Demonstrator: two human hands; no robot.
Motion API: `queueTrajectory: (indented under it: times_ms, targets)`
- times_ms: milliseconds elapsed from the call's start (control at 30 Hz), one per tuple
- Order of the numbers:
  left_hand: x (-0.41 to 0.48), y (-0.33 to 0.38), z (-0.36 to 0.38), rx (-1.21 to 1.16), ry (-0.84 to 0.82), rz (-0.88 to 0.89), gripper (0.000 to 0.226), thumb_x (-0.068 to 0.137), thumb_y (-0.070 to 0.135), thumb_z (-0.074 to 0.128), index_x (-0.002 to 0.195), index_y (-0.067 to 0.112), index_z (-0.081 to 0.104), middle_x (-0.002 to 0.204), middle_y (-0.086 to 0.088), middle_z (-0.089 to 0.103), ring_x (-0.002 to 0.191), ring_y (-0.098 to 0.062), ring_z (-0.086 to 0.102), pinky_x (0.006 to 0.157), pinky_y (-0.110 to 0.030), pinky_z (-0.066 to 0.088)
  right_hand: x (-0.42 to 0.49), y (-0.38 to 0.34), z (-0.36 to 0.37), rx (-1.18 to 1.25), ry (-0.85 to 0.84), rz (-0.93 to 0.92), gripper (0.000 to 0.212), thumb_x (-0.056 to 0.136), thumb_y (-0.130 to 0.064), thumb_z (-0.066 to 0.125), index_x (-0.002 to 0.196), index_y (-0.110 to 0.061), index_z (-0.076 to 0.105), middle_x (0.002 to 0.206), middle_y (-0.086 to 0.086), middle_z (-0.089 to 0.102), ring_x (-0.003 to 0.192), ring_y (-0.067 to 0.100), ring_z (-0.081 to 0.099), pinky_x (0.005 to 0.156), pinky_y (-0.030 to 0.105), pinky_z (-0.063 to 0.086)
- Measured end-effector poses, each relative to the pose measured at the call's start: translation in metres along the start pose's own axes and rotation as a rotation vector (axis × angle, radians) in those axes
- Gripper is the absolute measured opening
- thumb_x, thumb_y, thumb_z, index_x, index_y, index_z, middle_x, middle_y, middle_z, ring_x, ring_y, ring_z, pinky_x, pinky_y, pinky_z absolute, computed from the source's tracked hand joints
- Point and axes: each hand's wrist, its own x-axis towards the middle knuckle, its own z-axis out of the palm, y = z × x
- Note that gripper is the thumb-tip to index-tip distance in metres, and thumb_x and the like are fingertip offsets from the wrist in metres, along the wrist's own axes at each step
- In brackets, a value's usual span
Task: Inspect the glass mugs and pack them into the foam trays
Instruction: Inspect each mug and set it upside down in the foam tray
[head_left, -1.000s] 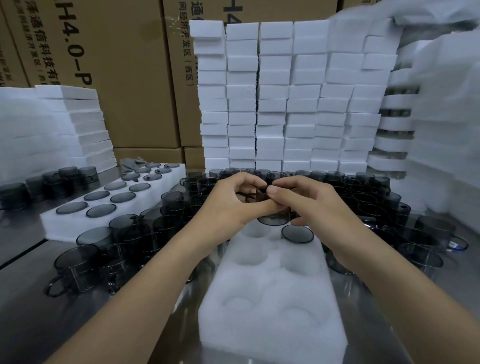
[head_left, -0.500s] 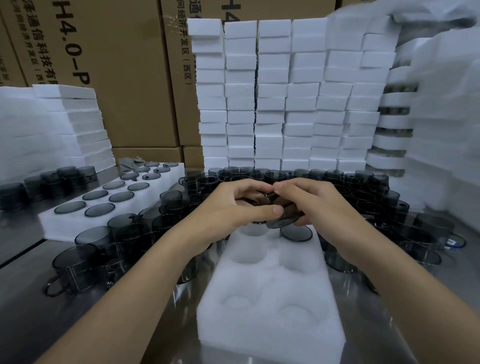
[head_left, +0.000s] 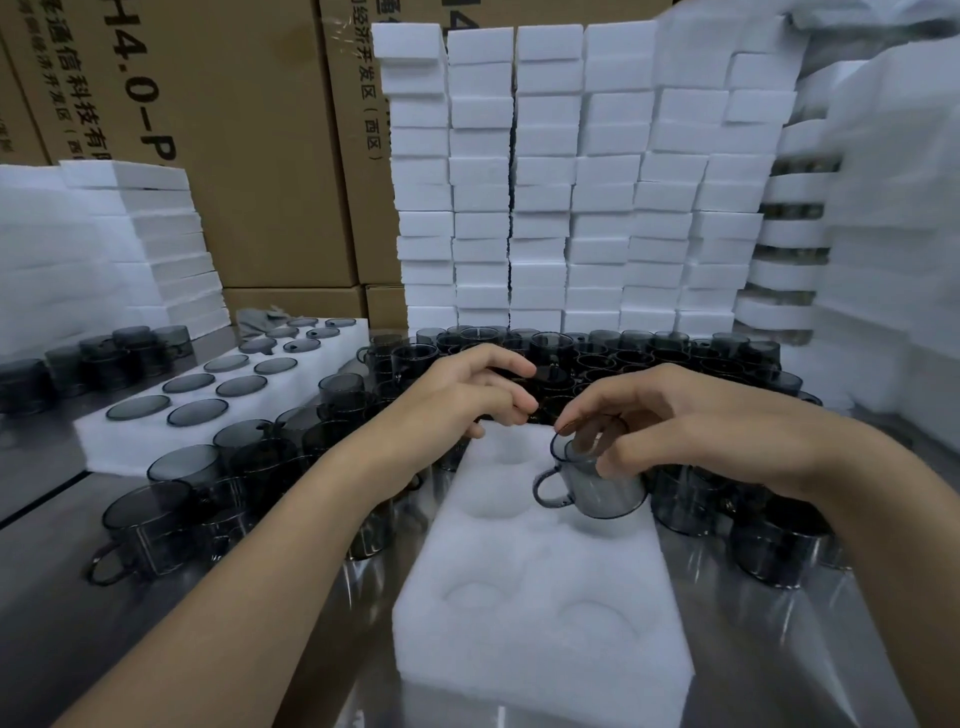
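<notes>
1. Head view: a steel counter (head_left: 47, 613), crowded with dark loose mugs (head_left: 156, 519), spreads before stacked foam blocks (head_left: 571, 182).
2. A white foam tray (head_left: 545, 660) lies lengthwise at the centre of the counter.
3. The left hand (head_left: 467, 395) hovers over the tray's far end, fingers loosely curled, grasping nothing.
4. The right hand (head_left: 675, 421) pinches the glass mug (head_left: 602, 488) at its top.
5. The mug is tilted over a right-column pocket, with its handle pointing left.
</notes>
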Motion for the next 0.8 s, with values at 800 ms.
queueTrajectory:
  times_ms: [800]
  targets:
    - [-0.006,0.004,-0.006,0.064,0.117,-0.007,0.022,0.088,0.027,0.071,0.102,0.042,0.079,0.105,0.01,0.08,0.1,-0.004,0.075,0.08,-0.027,0.047,-0.007,-0.008,0.002,-0.288,-0.106,0.095,0.04,0.073,-0.052,0.094,0.109,-0.054,0.078,0.089,-0.032,0.069,0.081,-0.004,0.065,0.07,0.015,0.046]
